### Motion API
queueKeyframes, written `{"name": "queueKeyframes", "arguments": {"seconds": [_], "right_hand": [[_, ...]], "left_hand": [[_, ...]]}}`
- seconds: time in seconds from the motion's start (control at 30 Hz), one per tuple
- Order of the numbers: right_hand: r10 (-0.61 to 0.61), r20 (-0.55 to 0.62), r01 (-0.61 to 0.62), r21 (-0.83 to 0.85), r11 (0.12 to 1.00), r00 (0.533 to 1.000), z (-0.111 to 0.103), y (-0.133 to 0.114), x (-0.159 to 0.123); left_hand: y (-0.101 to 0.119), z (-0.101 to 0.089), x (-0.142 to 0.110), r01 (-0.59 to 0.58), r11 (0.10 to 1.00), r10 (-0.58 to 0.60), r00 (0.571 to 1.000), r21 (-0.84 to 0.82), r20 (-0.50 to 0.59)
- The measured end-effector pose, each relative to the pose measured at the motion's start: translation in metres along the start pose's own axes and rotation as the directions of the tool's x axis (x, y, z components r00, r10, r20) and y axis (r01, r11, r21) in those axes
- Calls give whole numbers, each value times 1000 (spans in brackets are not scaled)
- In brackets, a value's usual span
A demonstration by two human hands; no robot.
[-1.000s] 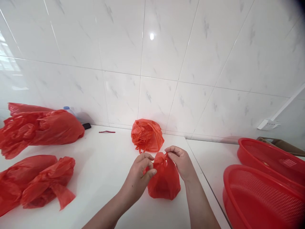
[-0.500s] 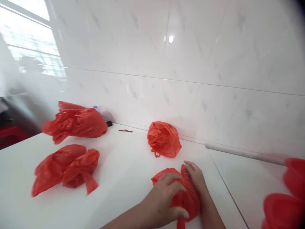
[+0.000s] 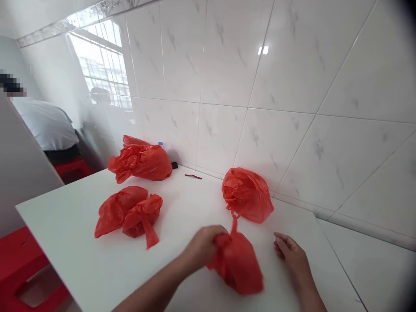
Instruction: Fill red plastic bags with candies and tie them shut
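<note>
My left hand (image 3: 206,245) is closed round the gathered top of a red plastic bag (image 3: 242,264), which hangs tilted and slightly blurred over the white table. What the bag contains is hidden. To the right of that bag, apart from it, my right hand (image 3: 290,253) has its fingers curled together; nothing shows in them. Just behind the held bag, a second red plastic bag (image 3: 251,195) rests near the wall.
On the white table (image 3: 81,264), a knotted red bag (image 3: 118,210) and another red bag (image 3: 149,162) lie at left. Near the wall are a black object (image 3: 174,165) and a thin red strip (image 3: 193,176). Red stools (image 3: 19,255) and a seated person (image 3: 45,123) are beyond the left edge.
My left hand has taken hold of the red bag and tilted it. My right hand has come off the bag to the right. The view has swung left, showing stools and a person.
</note>
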State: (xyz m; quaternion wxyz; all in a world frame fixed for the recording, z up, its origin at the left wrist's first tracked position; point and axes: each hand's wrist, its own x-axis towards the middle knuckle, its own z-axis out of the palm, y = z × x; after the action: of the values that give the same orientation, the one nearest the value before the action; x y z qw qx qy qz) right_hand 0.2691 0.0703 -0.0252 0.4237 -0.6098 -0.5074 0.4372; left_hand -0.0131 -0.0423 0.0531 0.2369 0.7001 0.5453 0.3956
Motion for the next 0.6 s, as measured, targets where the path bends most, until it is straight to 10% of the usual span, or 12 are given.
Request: {"name": "queueKeyframes", "arguments": {"seconds": [0.1,0.3,0.43,0.6], "right_hand": [[-12,-20,12,-11,1000,1000,4,-4,-3],[-48,-42,47,-15,999,998,7,-4,-2],[-76,-47,74,-50,996,996,9,-4,-2],[-126,-49,118,-145,982,991,10,-4,-5]], "left_hand": [[-5,-53,7,73,997,-72,979,-2,-191],[-36,-138,7,353,823,5,778,444,-628],[-83,-145,-5,587,540,-243,795,603,-556],[-120,-131,-20,613,492,-375,790,618,-484]]}}
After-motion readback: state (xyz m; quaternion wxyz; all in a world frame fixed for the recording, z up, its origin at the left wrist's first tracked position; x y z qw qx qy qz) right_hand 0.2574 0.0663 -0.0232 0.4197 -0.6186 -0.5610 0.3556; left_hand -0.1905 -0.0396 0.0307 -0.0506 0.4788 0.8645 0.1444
